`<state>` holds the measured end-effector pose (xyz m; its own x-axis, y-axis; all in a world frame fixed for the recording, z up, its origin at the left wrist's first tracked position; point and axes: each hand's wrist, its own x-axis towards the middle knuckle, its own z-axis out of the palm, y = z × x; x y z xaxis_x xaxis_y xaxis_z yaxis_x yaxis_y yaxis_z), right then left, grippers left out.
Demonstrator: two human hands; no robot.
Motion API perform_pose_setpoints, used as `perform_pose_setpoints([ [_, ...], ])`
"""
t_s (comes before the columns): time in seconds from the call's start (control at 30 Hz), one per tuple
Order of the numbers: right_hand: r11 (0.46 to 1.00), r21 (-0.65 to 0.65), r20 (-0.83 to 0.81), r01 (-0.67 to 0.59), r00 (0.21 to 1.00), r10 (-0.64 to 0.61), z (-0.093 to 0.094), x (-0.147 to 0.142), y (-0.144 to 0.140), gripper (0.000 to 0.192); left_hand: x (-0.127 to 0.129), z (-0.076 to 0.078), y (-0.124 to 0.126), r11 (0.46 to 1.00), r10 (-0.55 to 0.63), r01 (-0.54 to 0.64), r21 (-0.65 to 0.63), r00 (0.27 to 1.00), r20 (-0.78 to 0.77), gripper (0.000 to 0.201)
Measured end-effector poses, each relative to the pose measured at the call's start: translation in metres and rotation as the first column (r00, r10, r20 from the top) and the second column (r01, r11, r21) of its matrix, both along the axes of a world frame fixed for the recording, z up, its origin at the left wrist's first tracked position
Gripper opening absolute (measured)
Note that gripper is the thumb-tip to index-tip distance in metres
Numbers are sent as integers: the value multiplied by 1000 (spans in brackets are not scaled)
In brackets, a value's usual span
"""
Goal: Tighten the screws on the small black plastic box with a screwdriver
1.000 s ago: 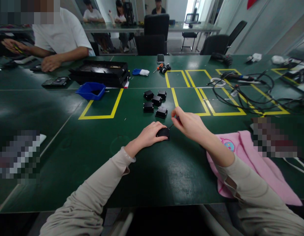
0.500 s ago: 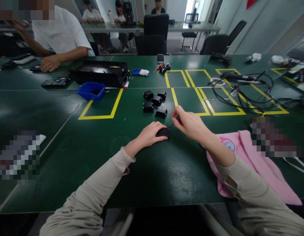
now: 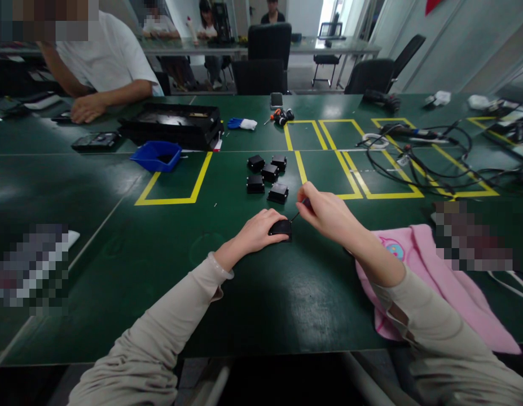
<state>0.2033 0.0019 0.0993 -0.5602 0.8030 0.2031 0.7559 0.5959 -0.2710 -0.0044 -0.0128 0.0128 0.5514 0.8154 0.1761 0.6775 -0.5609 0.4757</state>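
Observation:
A small black box (image 3: 280, 228) rests on the green table, gripped along its sides by the thumb and fingers of my left hand (image 3: 261, 230). My right hand (image 3: 324, 213) pinches the dark handle of a screwdriver (image 3: 294, 216), whose thin shaft slants down to the box's right corner. The tip is too small to make out. Just beyond my hands, several similar black boxes (image 3: 269, 172) lie in a loose group.
A pink cloth (image 3: 417, 276) lies under my right forearm. Farther off are a blue bin (image 3: 157, 156), a large black case (image 3: 172, 125), a glove (image 3: 242, 123) and tangled cables (image 3: 430, 155). Across the table sits a person in a white shirt (image 3: 117, 53).
My hands, the black box and the screwdriver keep nearly the same position. The person across the table has shifted a raised arm slightly.

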Motion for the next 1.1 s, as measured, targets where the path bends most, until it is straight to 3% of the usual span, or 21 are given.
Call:
perform_pose_setpoints([
  [0.7,997,52,74,49,996,-53,-1,-2,0,25,0,0,0,1000,-2,2,8,1000,-3,39],
  [1.1,999,35,65,4,998,-6,2,-1,-2,26,1,2,0,1000,4,-4,2,1000,6,38],
])
